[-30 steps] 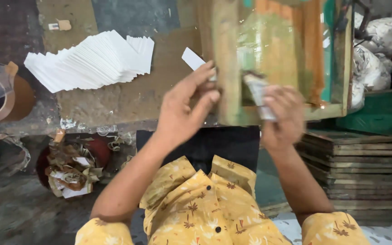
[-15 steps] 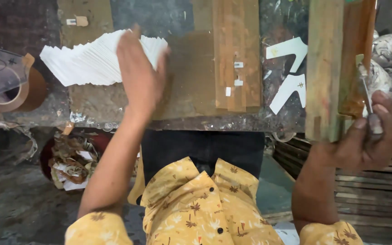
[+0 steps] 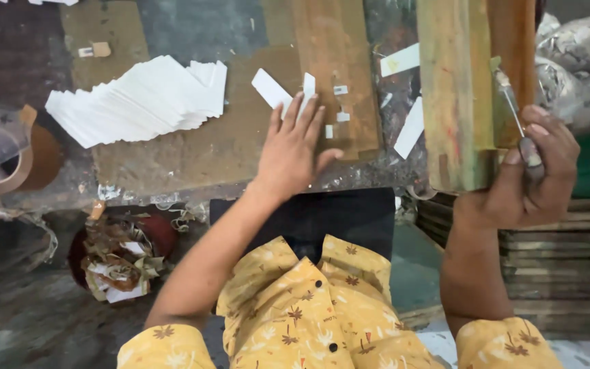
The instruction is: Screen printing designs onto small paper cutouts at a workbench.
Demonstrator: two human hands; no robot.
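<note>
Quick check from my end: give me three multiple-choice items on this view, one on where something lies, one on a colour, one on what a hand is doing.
1. Where does the fanned stack of white paper strips lie?
A. left of the left hand
B. under the right hand
C. in the bowl on the floor

2. What colour is the shirt?
A. blue
B. yellow with a brown print
C. plain white

3. How is the left hand?
A. clenched in a fist
B. holding a brush
C. flat, fingers spread, on the worktop

Answers:
A, the fan lies on the worktop, left of the hand.
B, yellow cloth with brown sprigs shows.
C, its palm is down beside a loose white strip; the right hand holds the thin tool.
</note>
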